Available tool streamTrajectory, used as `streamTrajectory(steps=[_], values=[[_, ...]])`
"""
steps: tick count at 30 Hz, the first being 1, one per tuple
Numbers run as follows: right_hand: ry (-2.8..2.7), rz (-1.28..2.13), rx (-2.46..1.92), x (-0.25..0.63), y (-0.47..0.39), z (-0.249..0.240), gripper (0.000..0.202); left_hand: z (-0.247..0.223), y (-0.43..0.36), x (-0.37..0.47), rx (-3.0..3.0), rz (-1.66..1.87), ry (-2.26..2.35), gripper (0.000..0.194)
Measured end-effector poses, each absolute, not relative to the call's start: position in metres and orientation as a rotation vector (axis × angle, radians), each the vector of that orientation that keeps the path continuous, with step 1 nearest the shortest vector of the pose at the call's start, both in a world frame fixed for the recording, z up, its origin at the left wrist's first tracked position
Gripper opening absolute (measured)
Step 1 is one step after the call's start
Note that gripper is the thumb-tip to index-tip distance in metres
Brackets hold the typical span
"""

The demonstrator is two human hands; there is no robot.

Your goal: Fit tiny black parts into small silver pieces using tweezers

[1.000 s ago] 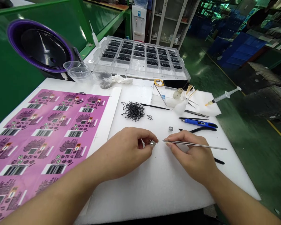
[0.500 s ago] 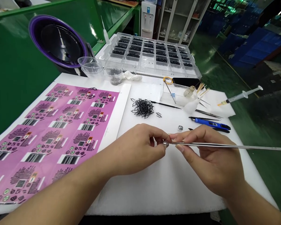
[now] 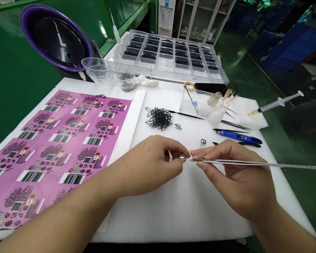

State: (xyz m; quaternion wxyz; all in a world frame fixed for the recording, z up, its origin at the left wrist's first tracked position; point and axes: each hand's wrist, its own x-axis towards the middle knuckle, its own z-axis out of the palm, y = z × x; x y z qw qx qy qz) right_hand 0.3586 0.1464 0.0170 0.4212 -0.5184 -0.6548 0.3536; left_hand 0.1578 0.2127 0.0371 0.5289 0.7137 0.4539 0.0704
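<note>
My left hand is closed, pinching a small shiny metal part between thumb and fingers. Metal tweezers lie level in my right hand, gripped near their tips by thumb and fingers. Their points face the metal part, with a narrow gap between. Just beyond my right fingertips a similar small silver part rests on the white work surface. Farther back is a pile of small black wire-like pieces, with a few loose pieces beside it.
Pink printed sheets cover the left side. A blue pen-like tool, a syringe and a clear tray with toothpicks nearby lie right. Behind stand clear cups and a compartment box of black pieces.
My left hand has drawn slightly left with the metal part, opening a small gap from the tweezer tips. My right hand stays almost still. The camera view has shifted a little.
</note>
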Motion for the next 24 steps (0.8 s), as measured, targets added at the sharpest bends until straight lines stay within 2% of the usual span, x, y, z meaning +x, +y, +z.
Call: streamTrajectory(steps=[8,16,24], values=[[-1.879,0.883,-1.528,0.364,0.156,0.017,0.011,0.049,0.226,0.146,1.558,0.520,1.380,0.019],[-2.067,0.823,-1.432,0.366,0.150,0.017,0.016,0.051,0.223,0.150,1.588,0.442,1.396,0.023],[-2.077,0.900,-1.496,0.368,0.151,0.014,0.012,0.054,0.221,0.151,1.579,0.403,1.363,0.027]])
